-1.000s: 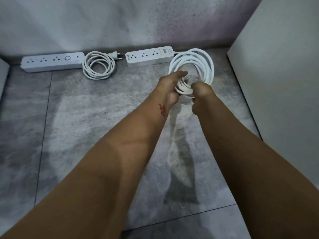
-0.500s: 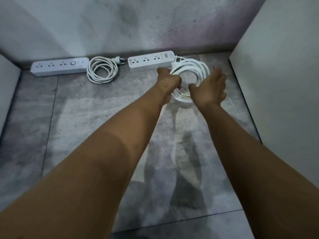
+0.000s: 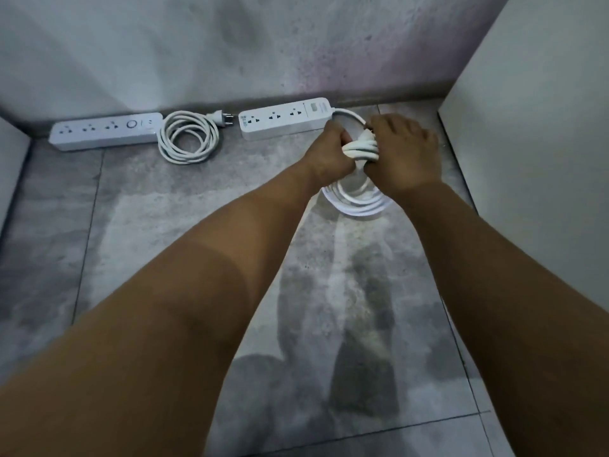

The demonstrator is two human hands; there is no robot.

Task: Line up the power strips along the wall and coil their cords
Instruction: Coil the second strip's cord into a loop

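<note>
Fingers of both hands are curled tight around one bundle of white cord (image 3: 361, 149): the left hand (image 3: 329, 153) clamps the gathered loops from the left side, the right hand (image 3: 403, 153) closes over them from the right, and the two fists nearly meet. Below the hands, the lower arc of that coil (image 3: 357, 202) hangs down toward the grey tiled floor (image 3: 164, 209); whether it touches the tile cannot be told.

Two white power strips lie end to end along the base of the wall (image 3: 230, 44). The right power strip (image 3: 285, 123) shows three sockets and a small panel at its far right end; its cord leaves that end and runs straight into the held bundle. The left power strip (image 3: 105, 130) shows three sockets, a round button and a further small marking beside it. Just to its right, a second cord lies flat on the floor as a finished coil (image 3: 188, 141), its plug (image 3: 222, 119) pointing at the right strip. Print on both strips is too small to read.
</note>
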